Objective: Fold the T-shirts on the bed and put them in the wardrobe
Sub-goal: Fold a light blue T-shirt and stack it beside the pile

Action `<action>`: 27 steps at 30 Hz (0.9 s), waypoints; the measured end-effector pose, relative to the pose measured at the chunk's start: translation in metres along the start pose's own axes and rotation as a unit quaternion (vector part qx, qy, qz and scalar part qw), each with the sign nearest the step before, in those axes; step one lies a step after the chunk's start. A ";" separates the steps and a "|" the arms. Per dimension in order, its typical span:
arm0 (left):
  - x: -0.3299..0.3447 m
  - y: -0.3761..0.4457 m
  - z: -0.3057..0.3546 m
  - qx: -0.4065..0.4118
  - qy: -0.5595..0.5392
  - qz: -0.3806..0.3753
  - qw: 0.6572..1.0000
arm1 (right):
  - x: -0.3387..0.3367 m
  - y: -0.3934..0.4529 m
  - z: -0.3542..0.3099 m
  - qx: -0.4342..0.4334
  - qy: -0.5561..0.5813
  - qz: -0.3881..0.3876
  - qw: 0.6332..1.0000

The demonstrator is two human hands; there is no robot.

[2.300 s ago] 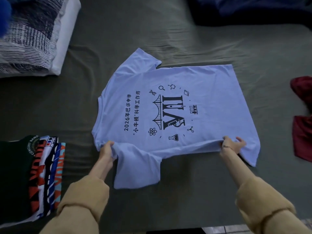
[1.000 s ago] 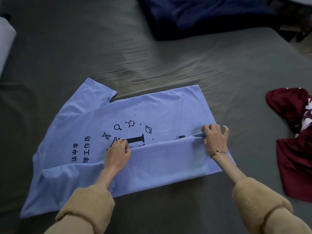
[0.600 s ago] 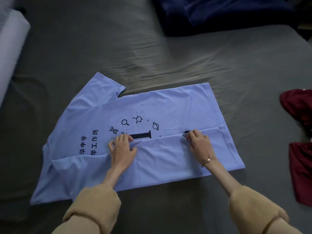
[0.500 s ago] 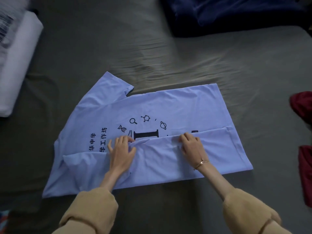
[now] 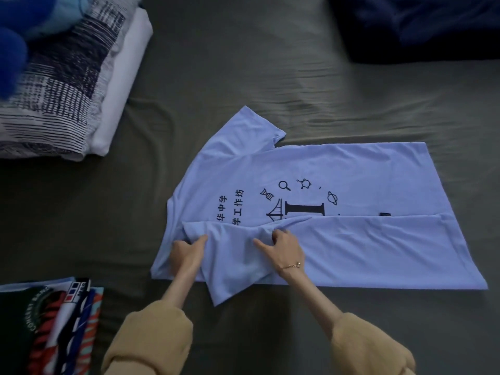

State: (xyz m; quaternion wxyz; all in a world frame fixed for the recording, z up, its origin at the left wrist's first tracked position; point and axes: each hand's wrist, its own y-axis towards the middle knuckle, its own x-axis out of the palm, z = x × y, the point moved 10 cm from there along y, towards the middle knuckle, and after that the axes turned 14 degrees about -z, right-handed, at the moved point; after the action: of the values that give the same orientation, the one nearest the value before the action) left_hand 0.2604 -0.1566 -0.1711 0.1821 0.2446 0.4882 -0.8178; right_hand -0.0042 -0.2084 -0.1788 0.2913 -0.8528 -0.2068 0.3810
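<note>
Head view: the fingers (image 5: 201,239) of the left hand (image 5: 186,253) pinch the near sleeve of the light blue T-shirt (image 5: 338,171) where it bunches by the shoulder, and the right hand (image 5: 285,249) lies beside it, fingers curled into the gathered cloth at the folded edge. Half a second ago both hands were flat on that edge nearer the middle of the shirt; they have since slid toward the collar end, and the sleeve now lies turned back over the folded near strip, its tip poking past the near edge. The shirt lies face up on the bed (image 5: 243,77), its near side folded over the print and its far sleeve spread out. I judge the first lengthwise fold nearly finished, with the far side to come. A stack of folded shirts (image 5: 51,320) sits near the left, bedding (image 5: 70,77) beyond.
</note>
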 end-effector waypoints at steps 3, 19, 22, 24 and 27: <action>0.010 0.006 0.014 0.033 0.019 -0.079 0.996 | 0.005 0.012 0.002 0.042 0.102 -0.027 0.994; 0.019 0.051 0.069 0.242 -0.221 -0.211 0.921 | 0.002 0.042 0.016 0.039 0.398 0.033 0.916; 0.007 0.055 0.065 0.271 -0.173 -0.121 0.939 | -0.009 0.034 0.006 0.027 0.299 0.081 0.950; 0.003 0.048 0.064 0.286 -0.149 -0.076 0.943 | -0.021 0.026 -0.005 -0.001 0.234 0.139 0.962; 0.003 0.035 0.067 0.287 -0.153 -0.060 0.944 | -0.026 0.019 -0.010 -0.015 0.221 0.190 0.956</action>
State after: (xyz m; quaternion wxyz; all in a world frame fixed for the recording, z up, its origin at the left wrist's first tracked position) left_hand 0.2619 -0.2327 -0.1706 0.1276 0.1288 0.2126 -0.9602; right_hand -0.0100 -0.2408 -0.1714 0.2396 -0.9435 0.0230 0.2280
